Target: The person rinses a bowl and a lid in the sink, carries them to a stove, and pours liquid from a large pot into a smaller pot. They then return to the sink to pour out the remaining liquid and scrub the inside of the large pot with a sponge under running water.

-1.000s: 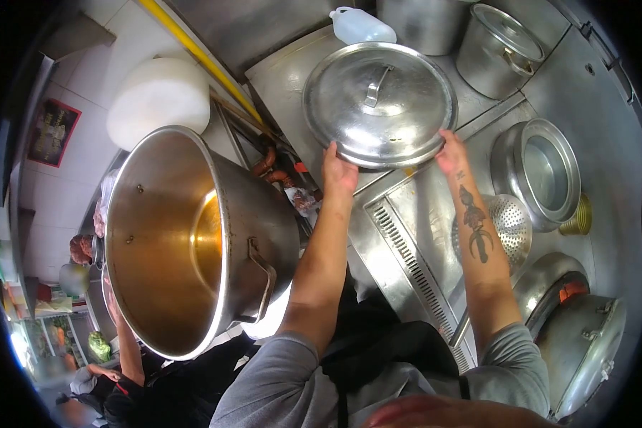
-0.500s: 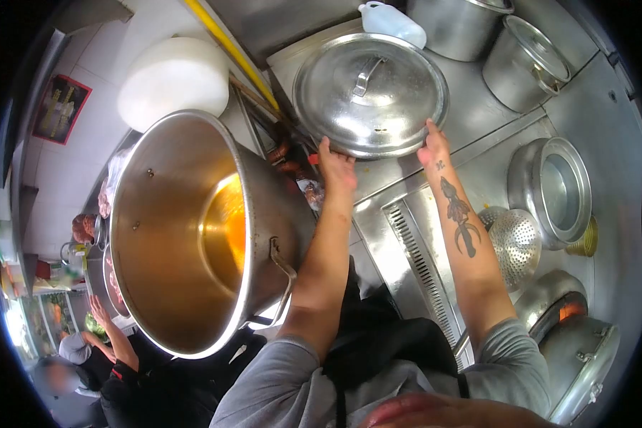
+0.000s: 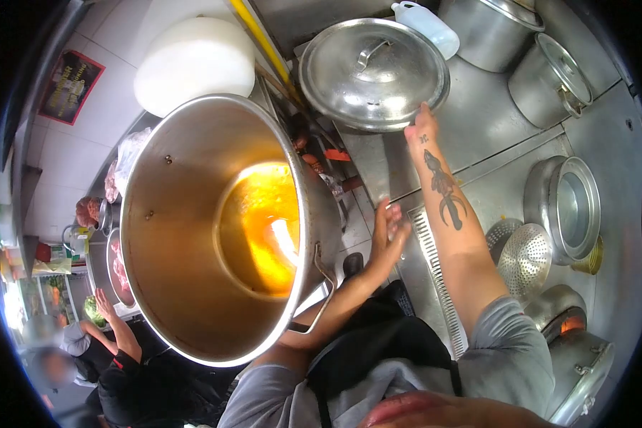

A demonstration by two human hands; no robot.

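Observation:
A round metal pot lid (image 3: 374,82) with a strap handle lies toward the top of the head view; what is under it is hidden. My right hand (image 3: 421,128) grips its lower right edge, fingers partly hidden. Lower down, my left hand (image 3: 388,232) is apart from the lid, fingers loosely stretched and holding nothing. Left of my left arm stands a big deep stockpot (image 3: 185,214), its mouth toward me, with orange liquid (image 3: 267,207) at the bottom. The pot's side handle (image 3: 324,282) is near my left forearm.
Lidded steel pots (image 3: 546,85) and a plastic jug (image 3: 428,28) stand at the back. A perforated skimmer (image 3: 524,260) and a metal pan (image 3: 574,203) lie to the right, above a burner flame (image 3: 571,326). Another person's arm (image 3: 118,328) shows at lower left.
My left hand has let go of the lid and dropped toward me. The lid sits slightly higher in view, my right hand still at its edge. The view has shifted, showing more orange liquid.

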